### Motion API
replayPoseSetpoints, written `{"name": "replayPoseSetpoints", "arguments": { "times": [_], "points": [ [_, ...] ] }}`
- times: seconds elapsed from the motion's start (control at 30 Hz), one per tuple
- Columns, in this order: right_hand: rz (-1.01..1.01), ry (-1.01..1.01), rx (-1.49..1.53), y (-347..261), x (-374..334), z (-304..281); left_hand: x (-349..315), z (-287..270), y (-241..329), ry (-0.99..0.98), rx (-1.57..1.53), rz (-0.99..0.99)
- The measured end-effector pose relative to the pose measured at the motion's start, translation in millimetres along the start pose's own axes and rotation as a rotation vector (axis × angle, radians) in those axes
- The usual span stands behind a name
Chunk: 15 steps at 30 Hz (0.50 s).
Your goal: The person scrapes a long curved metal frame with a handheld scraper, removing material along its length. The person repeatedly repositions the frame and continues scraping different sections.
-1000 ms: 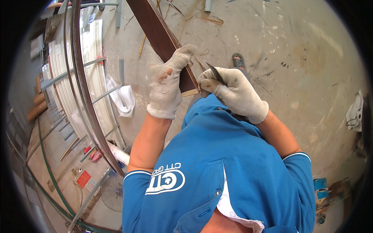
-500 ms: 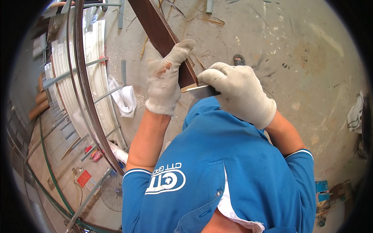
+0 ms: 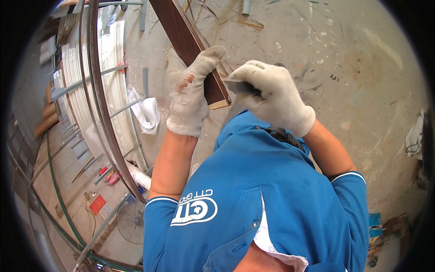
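A long dark brown board (image 3: 181,34) slants down from the top, with a pale bare strip at its near end. My left hand (image 3: 188,97), in a stained white knit glove, is closed around it close to that end, thumb over the edge. In my gloved right hand (image 3: 276,97) is a flat dark blade-like tool (image 3: 240,86), perhaps a scraper. Its tip lies by the board's right edge, just above the end; whether it touches cannot be told. Motion blurs this hand slightly, and the tool's grip is hidden in the fingers.
To the left stands a metal rack with white strips (image 3: 115,59) and long brown bars (image 3: 96,77). White sheeting (image 3: 146,115) hangs beside it. A wire-guarded fan (image 3: 131,222) is at lower left. Loose straps (image 3: 249,23) lie on the concrete floor beyond the board.
My right hand has drawn the tool off the board's end face and up beside its right edge, turning the blade. My left hand has barely moved, still gripping the board.
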State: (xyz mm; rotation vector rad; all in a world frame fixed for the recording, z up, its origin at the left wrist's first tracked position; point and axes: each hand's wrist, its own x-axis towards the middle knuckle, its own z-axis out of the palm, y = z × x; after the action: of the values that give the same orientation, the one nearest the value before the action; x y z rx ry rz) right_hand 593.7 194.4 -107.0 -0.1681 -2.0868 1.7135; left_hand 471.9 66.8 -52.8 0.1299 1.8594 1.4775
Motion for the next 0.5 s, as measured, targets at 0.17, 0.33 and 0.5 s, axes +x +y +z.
{"name": "replayPoseSetpoints", "arguments": {
  "times": [0.17, 0.33, 0.5],
  "points": [
    [0.167, -0.051, 0.159, 3.6, -3.6, -19.9, 0.5, 0.7, 3.5, 0.069, -0.152, 0.027],
    [0.029, -0.086, 0.217, -7.5, -12.5, -20.7, -1.6, 1.2, 12.3, -0.007, -0.241, 0.034],
    [-0.004, -0.156, 0.415, -15.7, -20.8, -7.8, -3.3, 5.5, 24.4, -0.076, -0.299, 0.080]
  ]
}}
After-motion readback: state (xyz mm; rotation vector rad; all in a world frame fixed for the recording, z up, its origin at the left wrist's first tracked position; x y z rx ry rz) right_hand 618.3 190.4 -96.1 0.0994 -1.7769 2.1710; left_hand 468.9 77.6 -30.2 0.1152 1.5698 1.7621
